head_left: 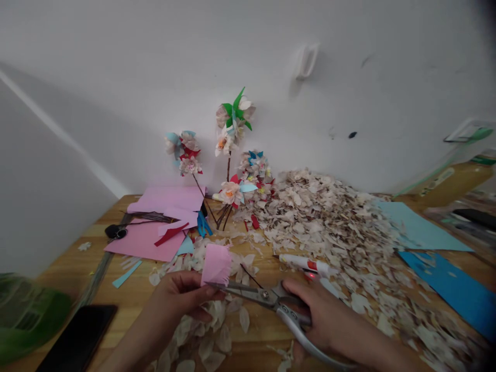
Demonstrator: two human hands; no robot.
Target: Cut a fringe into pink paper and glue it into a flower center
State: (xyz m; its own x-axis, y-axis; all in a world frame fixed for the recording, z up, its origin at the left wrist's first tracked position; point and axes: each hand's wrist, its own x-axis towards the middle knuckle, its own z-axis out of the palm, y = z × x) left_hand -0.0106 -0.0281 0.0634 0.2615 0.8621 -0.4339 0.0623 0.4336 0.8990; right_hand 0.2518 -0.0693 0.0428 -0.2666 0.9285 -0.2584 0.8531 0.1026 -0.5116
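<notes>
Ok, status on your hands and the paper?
Left hand pinching fringed pink paper. Right hand gripping steel scissors, tips at paper's lower edge. Pale flakes beneath.

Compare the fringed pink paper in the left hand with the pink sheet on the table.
The fringed pink paper is small, held up by the left hand; the pink sheet is much larger, lying flat on the table. The paper's edge is fringed; the sheet's edges are straight. Both are pink.

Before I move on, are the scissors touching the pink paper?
Touching: the head view shows the tips of the scissors meeting the lower edge of the pink paper, which the left hand holds.
</notes>
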